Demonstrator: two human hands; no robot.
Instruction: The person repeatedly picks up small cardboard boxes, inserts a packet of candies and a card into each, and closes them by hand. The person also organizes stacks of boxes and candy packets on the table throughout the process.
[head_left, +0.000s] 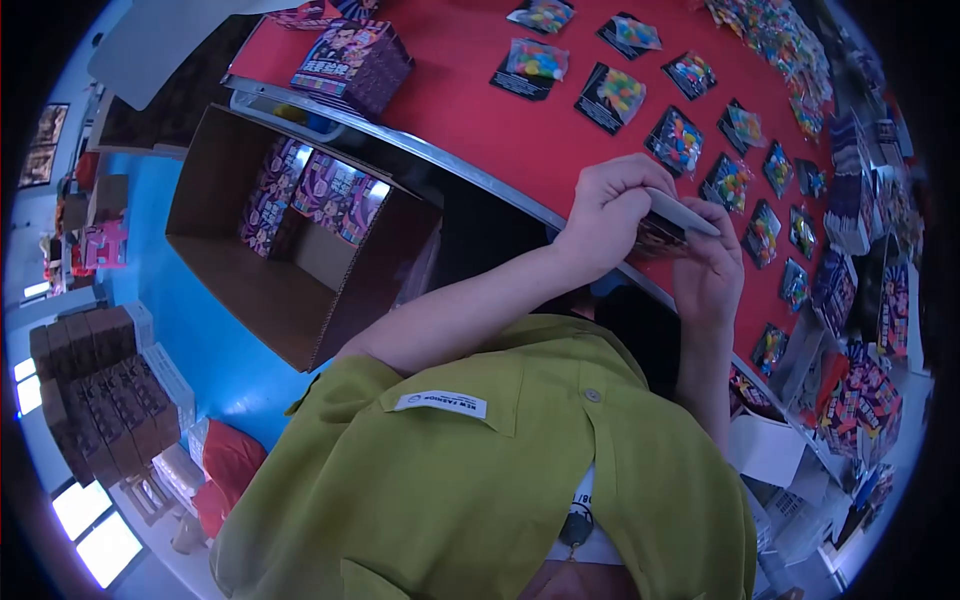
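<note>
Both hands meet over the near edge of a red table (480, 110). My left hand (608, 203) grips a small printed box (668, 228) from above, fingers curled over its pale flap. From the other side, my right hand (706, 272) cups the same box. The print on the box is mostly hidden by my fingers. My yellow-green shirt (480, 470) fills the lower part of the view.
Several small bags of coloured sweets (612, 96) lie in rows on the table. A purple display box (352, 62) stands at its far left. An open carton (270, 270) holding purple boxes sits below the table edge. Printed boxes (860, 390) pile up at right, brown cartons (100, 390) on the blue floor.
</note>
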